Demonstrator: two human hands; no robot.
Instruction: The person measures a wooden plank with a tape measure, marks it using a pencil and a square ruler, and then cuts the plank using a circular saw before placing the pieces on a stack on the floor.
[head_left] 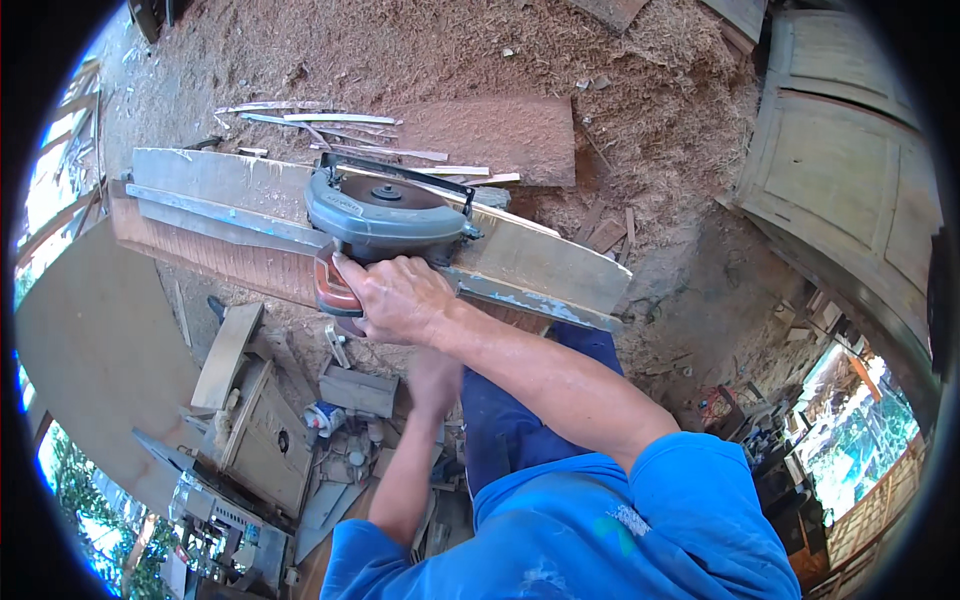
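My right hand [398, 298] is closed around the red-orange handle [335, 285] of a circular saw [395, 225]. The saw has a blue-grey guard, and its round blade [385, 192] shows on the upper side. It rests across a long pale wooden board [550, 262], beside a grey straightedge strip [225, 212] along the near side. Reddish wood [215, 258] shows beneath. Close below the right wrist is my left hand [436, 383], smeared by motion; its fingers cannot be made out, and no object shows in it.
Thin offcut strips [340, 118] lie beyond the board near a dusty flat panel [490, 135]. Sawdust [650, 90] covers the floor. At right stands a panelled wooden door or cabinet [840, 170]. A large rounded sheet [105, 350] and a wooden cabinet [270, 430] are at left.
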